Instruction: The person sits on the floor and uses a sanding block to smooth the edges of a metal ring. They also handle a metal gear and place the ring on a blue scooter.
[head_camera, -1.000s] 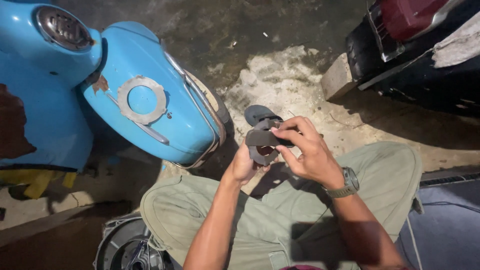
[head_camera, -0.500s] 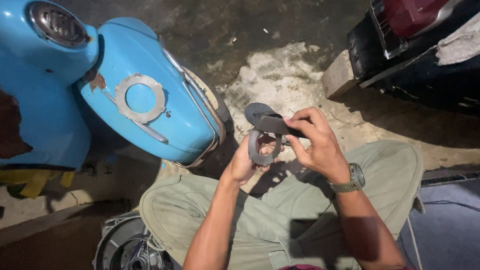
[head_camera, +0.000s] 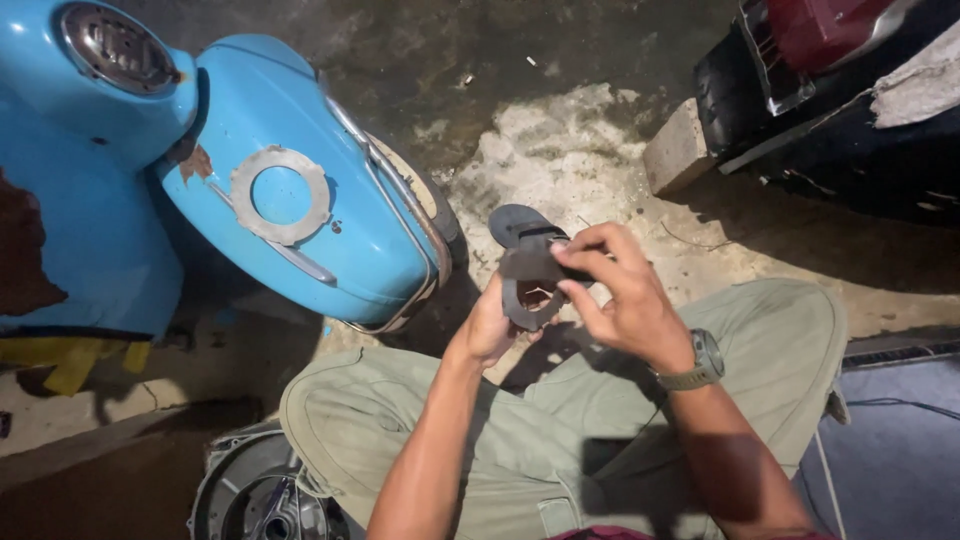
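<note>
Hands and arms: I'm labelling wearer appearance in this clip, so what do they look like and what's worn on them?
Both forearms are bare, with no sleeves or gloves showing. The left hand wears nothing visible. The right hand has a wristwatch at the wrist, with an olive-grey strap and a round metal case. No rings or markings can be made out.

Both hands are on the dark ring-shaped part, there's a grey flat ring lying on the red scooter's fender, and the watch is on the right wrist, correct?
Not quite: the scooter is light blue, not red, as the head view shows. The rest holds: the left hand and right hand hold the dark ring-shaped part, the grey flat ring lies on its fender, and the watch sits on the right wrist.
</note>
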